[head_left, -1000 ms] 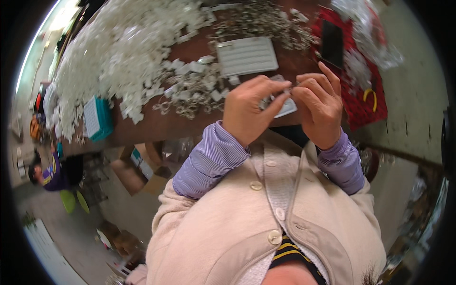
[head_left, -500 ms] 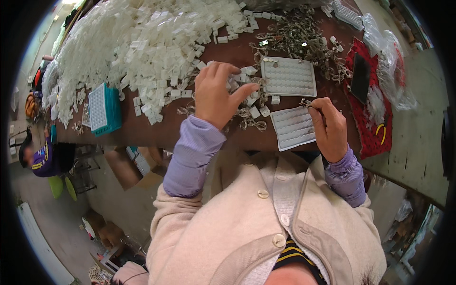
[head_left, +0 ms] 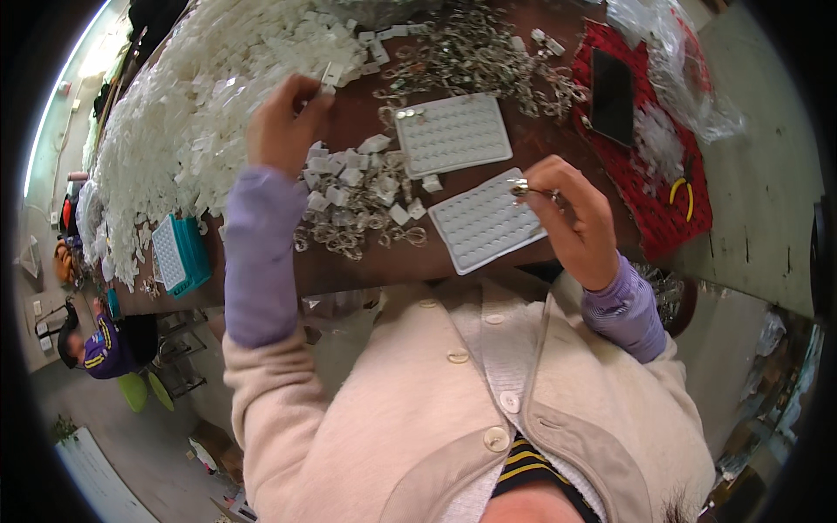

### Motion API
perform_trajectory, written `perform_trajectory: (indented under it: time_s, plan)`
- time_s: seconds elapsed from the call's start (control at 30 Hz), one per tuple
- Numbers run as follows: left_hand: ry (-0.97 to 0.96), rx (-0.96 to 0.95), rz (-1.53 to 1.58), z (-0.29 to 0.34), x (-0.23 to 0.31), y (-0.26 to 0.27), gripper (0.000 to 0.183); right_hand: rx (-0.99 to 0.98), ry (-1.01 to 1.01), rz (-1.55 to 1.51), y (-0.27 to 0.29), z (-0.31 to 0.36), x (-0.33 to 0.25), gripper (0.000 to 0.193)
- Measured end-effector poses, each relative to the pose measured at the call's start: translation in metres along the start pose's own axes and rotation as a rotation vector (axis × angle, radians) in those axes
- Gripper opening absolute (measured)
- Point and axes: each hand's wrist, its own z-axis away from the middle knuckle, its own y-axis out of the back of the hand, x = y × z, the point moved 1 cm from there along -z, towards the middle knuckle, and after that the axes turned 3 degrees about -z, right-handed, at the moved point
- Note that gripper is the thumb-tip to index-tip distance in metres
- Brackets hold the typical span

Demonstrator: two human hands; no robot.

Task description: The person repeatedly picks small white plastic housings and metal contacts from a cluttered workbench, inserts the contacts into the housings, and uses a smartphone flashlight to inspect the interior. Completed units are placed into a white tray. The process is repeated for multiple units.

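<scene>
My left hand [head_left: 286, 126] is at the edge of a big pile of small white pieces [head_left: 192, 113]. Its thumb and fingers pinch one small white plastic piece [head_left: 331, 77]. A small shiny metal piece [head_left: 520, 186] is gripped in the fingertips of my right hand [head_left: 571, 213], over the nearer white dimpled tray [head_left: 475, 228]. The farther white tray [head_left: 453, 139] has a few round shiny bits in its far left corner. Between my hands lies a heap of white pieces attached to metal chains [head_left: 362, 187].
Tangled metal chains [head_left: 479, 61] cover the far middle of the table. To the right, a red cloth [head_left: 610, 166] bears a black phone [head_left: 612, 96] and yellow-handled pliers [head_left: 683, 196]. A teal-and-white container [head_left: 181, 255] stands at left. Another person [head_left: 105, 349] sits far left.
My left hand has moved left and away from me, from the chain heap to the white pile, and now pinches a white piece. My right hand shifted slightly left. The whole view has turned.
</scene>
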Motion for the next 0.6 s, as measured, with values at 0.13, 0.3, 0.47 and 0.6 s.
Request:
perform_trajectory:
  time_s: [0.13,0.3,0.47,0.6]
  plan:
    - [0.097,-0.336,0.821,0.097,0.08,-0.02,0.019,-0.03,0.114,-0.394,-0.026,-0.011,-0.002,0.014]
    - [0.116,-0.257,0.935,0.14,0.114,-0.068,0.032,-0.033,0.083,-0.378,-0.031,-0.009,-0.006,0.005]
    - [0.202,-0.12,1.181,0.141,0.101,-0.083,0.034,0.031,-0.109,-0.534,-0.037,-0.001,-0.012,0.002]
    - [0.056,-0.036,1.08,0.148,0.096,-0.088,0.029,-0.041,-0.22,-0.343,-0.044,0.005,-0.013,0.001]
